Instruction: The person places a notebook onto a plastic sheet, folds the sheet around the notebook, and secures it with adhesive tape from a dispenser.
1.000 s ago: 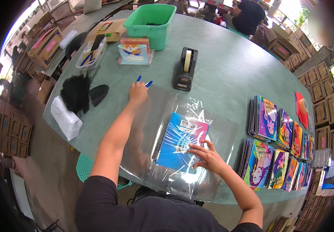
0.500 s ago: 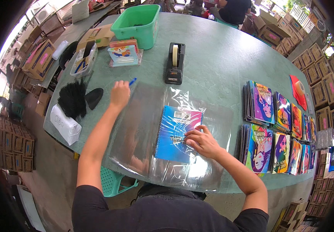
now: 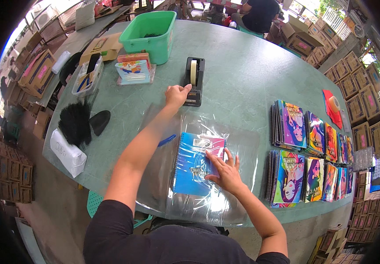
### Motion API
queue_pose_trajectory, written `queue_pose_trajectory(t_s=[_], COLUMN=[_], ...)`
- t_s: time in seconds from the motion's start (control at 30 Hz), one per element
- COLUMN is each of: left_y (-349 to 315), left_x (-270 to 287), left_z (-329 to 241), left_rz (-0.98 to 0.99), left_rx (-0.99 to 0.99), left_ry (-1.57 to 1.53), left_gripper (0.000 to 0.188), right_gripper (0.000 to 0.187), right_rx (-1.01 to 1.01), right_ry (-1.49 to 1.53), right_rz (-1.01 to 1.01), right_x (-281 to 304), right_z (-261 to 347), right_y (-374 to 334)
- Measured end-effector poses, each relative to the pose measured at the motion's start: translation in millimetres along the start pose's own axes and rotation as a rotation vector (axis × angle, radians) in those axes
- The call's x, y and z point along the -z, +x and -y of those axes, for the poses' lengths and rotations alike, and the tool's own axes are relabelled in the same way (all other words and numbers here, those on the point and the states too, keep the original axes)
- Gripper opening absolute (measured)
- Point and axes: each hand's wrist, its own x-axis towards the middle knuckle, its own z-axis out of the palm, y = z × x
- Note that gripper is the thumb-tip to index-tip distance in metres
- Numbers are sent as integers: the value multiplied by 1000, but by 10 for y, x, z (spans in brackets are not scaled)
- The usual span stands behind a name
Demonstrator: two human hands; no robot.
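Observation:
A spiral notebook [image 3: 195,169] with a blue and pink cover lies on a clear plastic sheet [image 3: 236,207] at the table's near edge. My right hand [image 3: 226,173] rests on the plastic-covered notebook, fingers spread. My left hand [image 3: 177,95] reaches out to the black tape dispenser [image 3: 194,94], its fingers closed on the tape at the near end of the roll [image 3: 193,72]; the tape's free end is hidden. Beside the notebook, on the left of the sheet, a slim blue tool [image 3: 167,141] lies loose; its kind is unclear.
Stacks of colourful spiral notebooks [image 3: 293,123] stand in two rows on the right. At the left are a black brush-like bundle [image 3: 74,123], a white packet [image 3: 68,152] and a clear box [image 3: 87,79]. A green tub [image 3: 150,46] stands far left. Another person [image 3: 258,16] sits beyond.
My left hand has moved right to the tape dispenser, and the blue tool that was at it lies on the sheet. My right hand's fingers have spread. The view has shifted slightly.

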Motion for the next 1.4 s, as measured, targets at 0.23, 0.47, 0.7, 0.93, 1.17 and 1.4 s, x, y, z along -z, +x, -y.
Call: queue_pose_trajectory(t_s=[0.23,0.47,0.7,0.93,1.17,1.4], left_y=[-49,-62,-67,-415,-419,-125], left_x=[-206,-20,143,131,-123,-221], left_z=[-232,67,-160,-378,108,87], left_rz=[-119,309,244,233,341,335], left_rx=[-285,-95,-206,143,508,244], left_ry=[-51,136,139,-498,-805,-616], left_gripper=[28,9,21,22,15,17], right_gripper=[95,96,93,86,81,81], right_rx=[79,91,90,108,91,100], right_ry=[444,449,472,446,453,433], right_rz=[0,6,-4,-43,-11,-11], right_x=[-45,-67,-90,-148,-130,-116], right_z=[-170,-163,-222,-259,-241,-233], right_y=[59,36,47,25,19,27])
